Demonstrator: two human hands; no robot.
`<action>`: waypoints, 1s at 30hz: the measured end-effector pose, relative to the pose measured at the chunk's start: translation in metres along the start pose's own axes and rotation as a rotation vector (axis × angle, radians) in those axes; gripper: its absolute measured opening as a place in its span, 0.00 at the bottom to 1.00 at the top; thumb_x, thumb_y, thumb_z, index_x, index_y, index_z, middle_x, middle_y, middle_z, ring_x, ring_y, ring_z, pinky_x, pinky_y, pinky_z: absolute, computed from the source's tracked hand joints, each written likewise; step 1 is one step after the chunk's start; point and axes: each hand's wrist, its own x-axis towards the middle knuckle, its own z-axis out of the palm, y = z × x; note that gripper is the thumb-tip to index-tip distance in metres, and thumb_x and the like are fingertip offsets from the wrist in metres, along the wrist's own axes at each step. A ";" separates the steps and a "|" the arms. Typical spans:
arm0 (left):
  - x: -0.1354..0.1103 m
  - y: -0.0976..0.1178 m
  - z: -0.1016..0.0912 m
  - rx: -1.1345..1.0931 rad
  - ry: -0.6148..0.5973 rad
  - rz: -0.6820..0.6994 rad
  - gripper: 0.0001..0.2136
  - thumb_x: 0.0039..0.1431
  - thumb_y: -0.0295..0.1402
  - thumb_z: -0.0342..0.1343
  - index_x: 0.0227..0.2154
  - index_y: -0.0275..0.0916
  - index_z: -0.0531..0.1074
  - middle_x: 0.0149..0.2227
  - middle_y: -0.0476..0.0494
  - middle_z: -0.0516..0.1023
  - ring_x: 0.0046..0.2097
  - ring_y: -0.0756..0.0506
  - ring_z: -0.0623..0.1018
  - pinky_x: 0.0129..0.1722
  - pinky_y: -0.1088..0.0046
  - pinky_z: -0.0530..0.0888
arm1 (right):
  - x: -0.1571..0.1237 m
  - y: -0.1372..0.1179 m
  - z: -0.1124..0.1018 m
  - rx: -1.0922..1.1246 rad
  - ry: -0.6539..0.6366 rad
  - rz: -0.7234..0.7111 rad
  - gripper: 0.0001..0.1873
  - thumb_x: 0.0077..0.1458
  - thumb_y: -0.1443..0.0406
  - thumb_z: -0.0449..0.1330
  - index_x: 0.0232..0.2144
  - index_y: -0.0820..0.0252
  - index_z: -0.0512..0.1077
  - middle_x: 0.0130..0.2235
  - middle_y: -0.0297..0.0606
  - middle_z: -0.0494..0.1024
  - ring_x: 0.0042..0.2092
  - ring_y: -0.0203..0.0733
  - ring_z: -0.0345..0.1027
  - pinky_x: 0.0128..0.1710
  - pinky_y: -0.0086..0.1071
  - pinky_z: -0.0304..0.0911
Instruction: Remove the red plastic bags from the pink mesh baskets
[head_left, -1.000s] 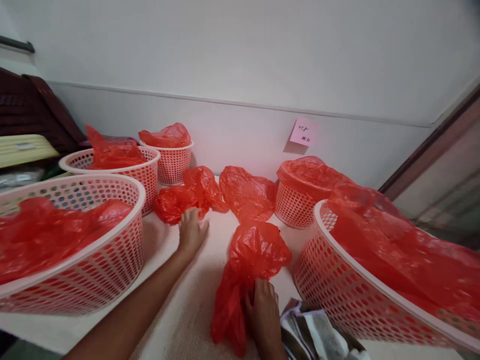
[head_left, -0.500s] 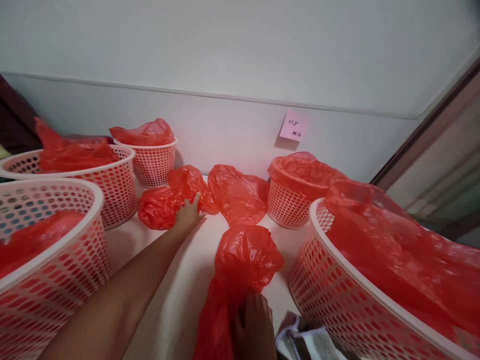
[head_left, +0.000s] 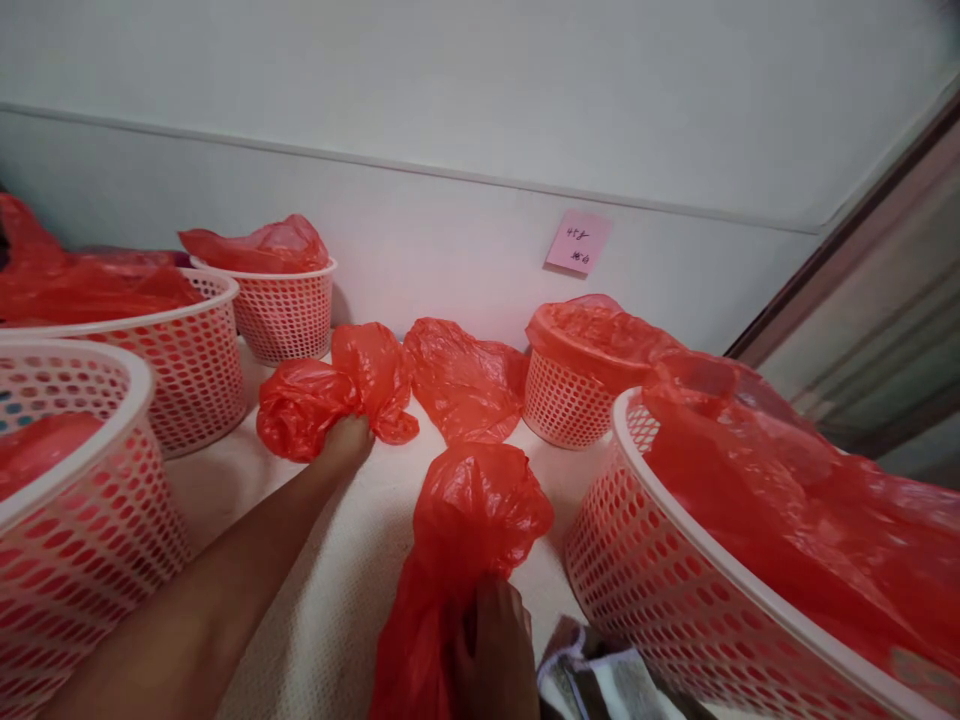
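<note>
My right hand is closed round the bunched neck of a red plastic bag, whose puffed end stands up in front of the fingers. My left arm reaches forward, and my left hand grips a crumpled red plastic bag near the wall; folds of plastic cover its fingers. Just right of that bag, another red plastic bag lies loosely spread on the white cloth surface. What the bags contain cannot be made out.
Perforated pink-white baskets with red bags stand on the left, back left, back right and near right. A striped cloth lies by the near-right basket. A pink note sticks to the wall.
My left hand has gone from spread fingers over the crumpled bag to gripping it, and the plastic has bunched up. My right hand keeps its hold. The view has shifted slightly right.
</note>
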 end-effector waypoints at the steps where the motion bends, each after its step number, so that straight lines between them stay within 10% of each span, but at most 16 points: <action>1: -0.006 -0.002 0.000 -0.001 0.003 0.017 0.13 0.63 0.39 0.55 0.44 0.35 0.72 0.44 0.42 0.76 0.43 0.45 0.77 0.44 0.59 0.75 | 0.000 -0.001 -0.001 0.006 -0.006 0.011 0.11 0.55 0.68 0.57 0.42 0.56 0.62 0.42 0.44 0.71 0.45 0.54 0.63 0.40 0.43 0.56; 16: -0.214 -0.012 0.014 -0.211 -0.036 0.429 0.08 0.49 0.20 0.46 0.22 0.40 0.62 0.27 0.47 0.70 0.33 0.46 0.70 0.34 0.71 0.64 | -0.001 -0.006 -0.014 0.207 -0.005 0.042 0.11 0.61 0.64 0.52 0.46 0.57 0.67 0.45 0.43 0.74 0.47 0.49 0.66 0.44 0.40 0.60; 30: -0.218 -0.013 0.010 -0.314 -0.040 0.401 0.08 0.59 0.30 0.47 0.26 0.39 0.67 0.29 0.46 0.74 0.32 0.46 0.73 0.34 0.69 0.65 | 0.015 -0.057 -0.036 0.391 -0.022 -0.074 0.16 0.63 0.64 0.50 0.50 0.54 0.71 0.49 0.44 0.76 0.50 0.47 0.69 0.44 0.37 0.64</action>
